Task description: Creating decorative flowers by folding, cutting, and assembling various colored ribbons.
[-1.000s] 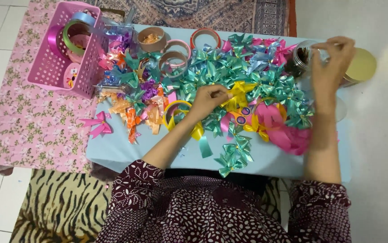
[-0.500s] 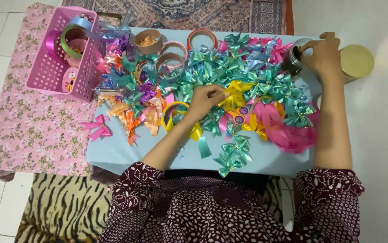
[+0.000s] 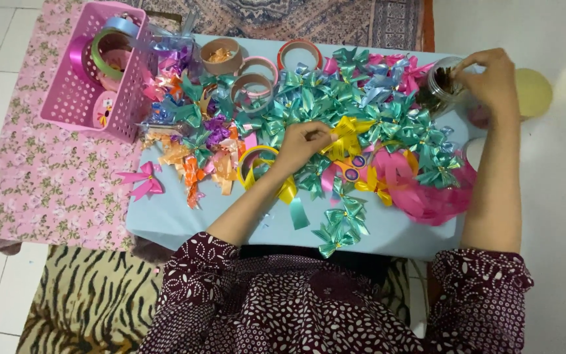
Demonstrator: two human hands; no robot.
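Head view, straight down over table (image 3: 165, 223)

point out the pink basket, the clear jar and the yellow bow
pink basket (image 3: 73, 108): head view, on its perforated front wall.
clear jar (image 3: 442, 82): head view, on its side, beside the right hand.
yellow bow (image 3: 350, 134): head view, on its loops, next to the left hand.

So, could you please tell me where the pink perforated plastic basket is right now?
In the head view, the pink perforated plastic basket sits at the upper left on the pink floral cloth, beside the light blue table, holding ribbon rolls.
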